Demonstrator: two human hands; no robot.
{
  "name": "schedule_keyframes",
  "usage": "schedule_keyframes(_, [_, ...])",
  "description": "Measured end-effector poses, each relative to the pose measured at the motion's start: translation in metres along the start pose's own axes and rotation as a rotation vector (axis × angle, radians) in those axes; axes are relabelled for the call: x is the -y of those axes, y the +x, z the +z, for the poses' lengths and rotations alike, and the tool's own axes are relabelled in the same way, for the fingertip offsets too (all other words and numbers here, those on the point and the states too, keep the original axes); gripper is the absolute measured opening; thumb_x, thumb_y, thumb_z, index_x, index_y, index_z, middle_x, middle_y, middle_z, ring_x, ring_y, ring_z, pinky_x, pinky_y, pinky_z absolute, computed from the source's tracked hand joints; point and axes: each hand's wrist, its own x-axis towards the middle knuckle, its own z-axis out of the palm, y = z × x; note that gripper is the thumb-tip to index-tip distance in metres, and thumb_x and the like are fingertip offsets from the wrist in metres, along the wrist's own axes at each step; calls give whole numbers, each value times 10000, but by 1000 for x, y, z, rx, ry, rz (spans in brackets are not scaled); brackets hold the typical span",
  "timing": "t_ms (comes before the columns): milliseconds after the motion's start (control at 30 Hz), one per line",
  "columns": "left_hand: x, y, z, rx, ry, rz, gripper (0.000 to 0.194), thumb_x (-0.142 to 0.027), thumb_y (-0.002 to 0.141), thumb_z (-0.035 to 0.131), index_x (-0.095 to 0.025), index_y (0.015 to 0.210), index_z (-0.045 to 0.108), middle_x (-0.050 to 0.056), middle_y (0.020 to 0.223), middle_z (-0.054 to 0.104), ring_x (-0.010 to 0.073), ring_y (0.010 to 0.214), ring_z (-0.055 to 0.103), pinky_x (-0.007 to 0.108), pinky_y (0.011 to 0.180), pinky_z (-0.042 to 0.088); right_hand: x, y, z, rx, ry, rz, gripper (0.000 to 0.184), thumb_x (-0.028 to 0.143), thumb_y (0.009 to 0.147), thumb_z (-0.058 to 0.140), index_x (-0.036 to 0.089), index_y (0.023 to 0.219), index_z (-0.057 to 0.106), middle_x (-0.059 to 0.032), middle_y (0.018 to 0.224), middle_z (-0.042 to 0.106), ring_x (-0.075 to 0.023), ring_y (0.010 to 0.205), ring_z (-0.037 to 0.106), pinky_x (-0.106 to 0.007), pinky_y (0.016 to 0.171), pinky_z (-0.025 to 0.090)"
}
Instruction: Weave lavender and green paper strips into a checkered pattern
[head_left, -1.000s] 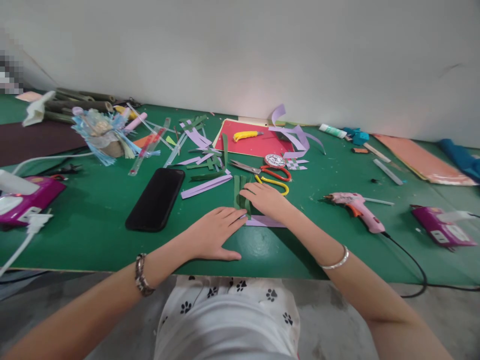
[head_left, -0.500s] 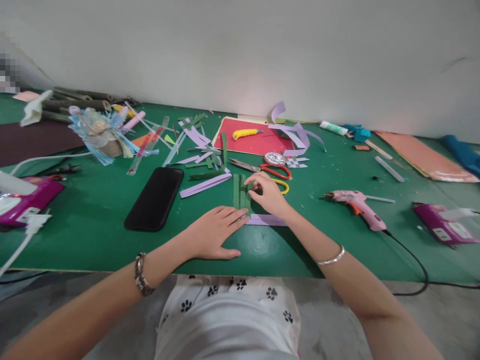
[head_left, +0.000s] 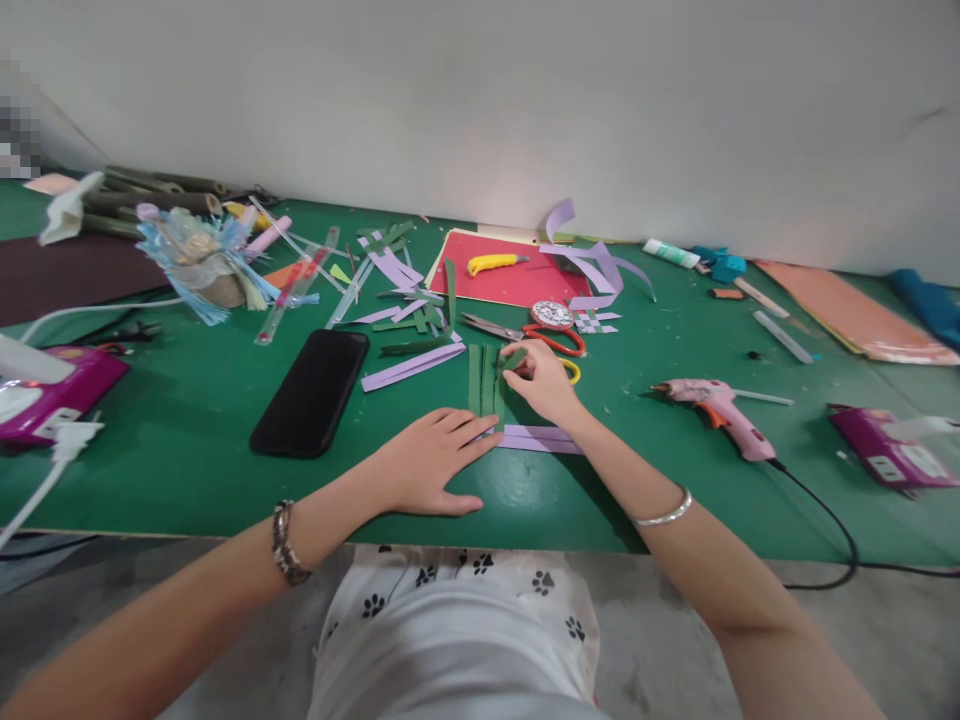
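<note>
My left hand lies flat with its fingers spread. Its fingertips press the lower ends of upright green paper strips and the left part of a lilac paper strip that runs crosswise. Curled at the top of the rightmost green strip, my right hand pinches it between thumb and fingers. Part of that strip is hidden behind the fingers. Just beyond my right hand lie scissors with red handles and a yellow handle loop, partly covered.
A black phone lies left of my hands; a pink glue gun with a cord lies right. Loose paper strips, a yellow cutter on red paper and a round patterned tape roll lie farther back. Purple power strips flank the table.
My right hand has shifted slightly right and its fingers have curled in at the rightmost green strip, which stands farther from the others. My left hand stays flat.
</note>
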Motion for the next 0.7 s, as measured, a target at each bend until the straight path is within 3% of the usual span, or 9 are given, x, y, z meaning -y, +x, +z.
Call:
schedule_keyframes(200, [1, -1, 2, 7, -11, 14, 680, -557, 828, 389, -132, 1356, 334, 67, 1425, 338, 276, 1169, 390, 385, 983, 258, 7, 3, 0, 11, -166, -33, 102, 82, 646, 533, 169, 643, 479, 4, 706, 449, -105, 568, 480, -294, 602, 487])
schedule_keyframes(433, [0, 0, -2, -7, 28, 55, 571, -527, 852, 382, -247, 1349, 357, 58, 1426, 336, 274, 1157, 409, 391, 956, 284, 3, 9, 2, 13, -137, -40, 190, 45, 643, 576, 173, 594, 445, 27, 688, 424, -82, 539, 476, -261, 568, 469])
schedule_keyframes(700, [1, -1, 1, -13, 33, 53, 622, -546, 841, 378, -229, 1371, 313, 56, 1419, 350, 269, 1150, 413, 383, 961, 280, -1, 11, 1, 10, -238, -118, 226, 60, 665, 605, 165, 519, 468, 16, 654, 464, -92, 566, 445, -258, 588, 421])
